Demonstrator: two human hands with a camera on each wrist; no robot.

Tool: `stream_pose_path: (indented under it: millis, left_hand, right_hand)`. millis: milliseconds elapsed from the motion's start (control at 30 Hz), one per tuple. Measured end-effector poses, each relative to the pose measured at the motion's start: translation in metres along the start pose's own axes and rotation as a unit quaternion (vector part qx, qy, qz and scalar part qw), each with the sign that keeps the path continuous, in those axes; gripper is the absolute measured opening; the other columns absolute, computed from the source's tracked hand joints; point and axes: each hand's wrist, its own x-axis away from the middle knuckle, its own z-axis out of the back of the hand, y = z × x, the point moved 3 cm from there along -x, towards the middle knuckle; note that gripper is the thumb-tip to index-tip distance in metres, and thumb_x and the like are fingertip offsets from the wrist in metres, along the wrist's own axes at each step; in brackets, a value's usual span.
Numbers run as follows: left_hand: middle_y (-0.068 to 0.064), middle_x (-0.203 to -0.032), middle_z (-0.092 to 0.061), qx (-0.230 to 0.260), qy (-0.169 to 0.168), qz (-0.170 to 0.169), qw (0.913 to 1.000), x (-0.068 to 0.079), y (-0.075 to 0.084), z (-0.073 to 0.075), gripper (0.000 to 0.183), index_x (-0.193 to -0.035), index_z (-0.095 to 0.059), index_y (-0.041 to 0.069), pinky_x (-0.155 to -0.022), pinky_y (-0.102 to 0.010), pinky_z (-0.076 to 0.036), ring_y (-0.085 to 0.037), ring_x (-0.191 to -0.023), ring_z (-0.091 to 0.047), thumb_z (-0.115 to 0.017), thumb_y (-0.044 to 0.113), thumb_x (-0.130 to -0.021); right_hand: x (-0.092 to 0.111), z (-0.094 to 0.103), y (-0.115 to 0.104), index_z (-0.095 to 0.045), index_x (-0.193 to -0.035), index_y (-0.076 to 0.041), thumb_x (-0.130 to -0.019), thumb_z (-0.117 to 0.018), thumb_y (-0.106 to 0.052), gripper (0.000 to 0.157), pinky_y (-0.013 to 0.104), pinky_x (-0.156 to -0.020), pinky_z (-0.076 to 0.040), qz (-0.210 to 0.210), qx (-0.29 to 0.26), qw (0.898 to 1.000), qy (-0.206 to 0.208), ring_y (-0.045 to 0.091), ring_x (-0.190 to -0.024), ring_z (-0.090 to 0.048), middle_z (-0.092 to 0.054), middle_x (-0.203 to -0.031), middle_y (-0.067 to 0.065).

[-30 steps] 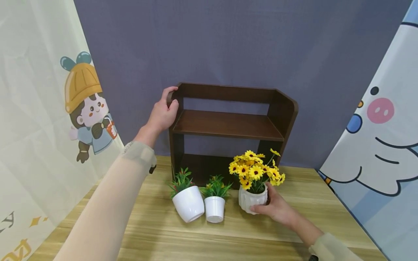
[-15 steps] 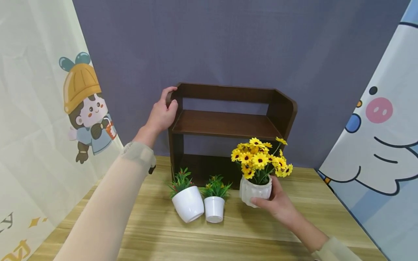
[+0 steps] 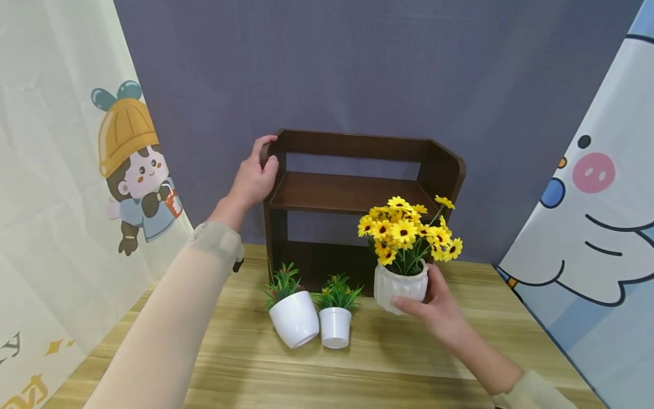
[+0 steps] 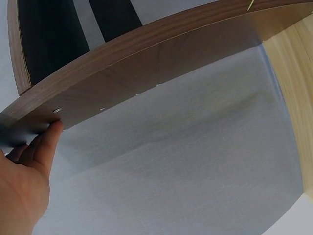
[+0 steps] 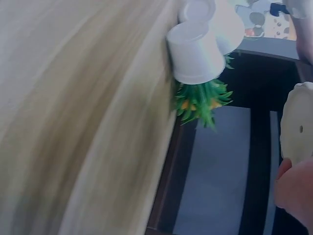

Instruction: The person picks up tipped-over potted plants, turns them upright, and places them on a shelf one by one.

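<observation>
My right hand [image 3: 441, 307] grips a ribbed white flowerpot [image 3: 401, 288] from its right side, thumb on the front. Yellow daisy-like flowers [image 3: 403, 230] fill it, and it is held above the table in front of the shelf's right half. In the right wrist view the pot's underside [image 5: 298, 122] shows at the right edge. With my left hand [image 3: 255, 176] I hold the upper left side panel of a dark brown two-tier shelf [image 3: 352, 193]. The left wrist view shows these fingers [image 4: 49, 144] against the panel's outer face; part of their hold is hidden.
Two white pots with green plants lie tipped on the table before the shelf: a larger pot [image 3: 294, 319] on the left and a smaller pot [image 3: 335, 328] beside it. A grey curtain [image 3: 357, 68] hangs behind, with printed cloths at both sides of the wooden table [image 3: 286, 380].
The flowerpot has risen off the table in my right hand, its flowers now overlapping the edge of the middle shelf board. My left hand keeps its place on the shelf.
</observation>
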Motion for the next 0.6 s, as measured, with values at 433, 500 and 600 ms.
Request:
stream_pose_path:
  millis: [433,500,600]
  left_hand:
    - [-0.004,-0.069,-0.044,-0.001,0.000,0.008,1.0000,0.000,0.000,0.000,0.052,-0.163,-0.037,0.038,-0.061,-0.041,-0.043,-0.024,-0.060,-0.046,-0.040,0.039,-0.111]
    - [-0.003,-0.067,-0.044,0.000,-0.001,0.008,1.0000,0.000,0.000,0.000,0.052,-0.163,-0.037,0.038,-0.061,-0.041,-0.043,-0.024,-0.059,-0.046,-0.039,0.039,-0.111]
    - [-0.003,-0.067,-0.044,-0.001,0.000,0.009,1.0000,0.000,0.000,0.001,0.052,-0.163,-0.037,0.038,-0.061,-0.041,-0.043,-0.025,-0.060,-0.046,-0.039,0.040,-0.111]
  right_hand:
    - [-0.011,0.004,-0.046,-0.030,-0.157,-0.005,-0.098,-0.082,-0.012,0.079,0.027,-0.091,-0.062,0.009,0.008,1.000,0.025,0.008,-0.118,-0.066,-0.051,-0.150,0.017]
    - [-0.015,0.006,-0.052,-0.030,-0.157,-0.005,-0.098,-0.082,-0.015,0.079,0.025,-0.091,-0.061,0.012,0.015,0.999,0.032,0.008,-0.118,-0.065,-0.051,-0.150,0.017]
    - [-0.021,0.009,-0.061,-0.030,-0.157,-0.005,-0.099,-0.082,-0.020,0.079,0.023,-0.092,-0.060,0.014,0.026,0.999,0.041,0.009,-0.120,-0.064,-0.051,-0.150,0.015]
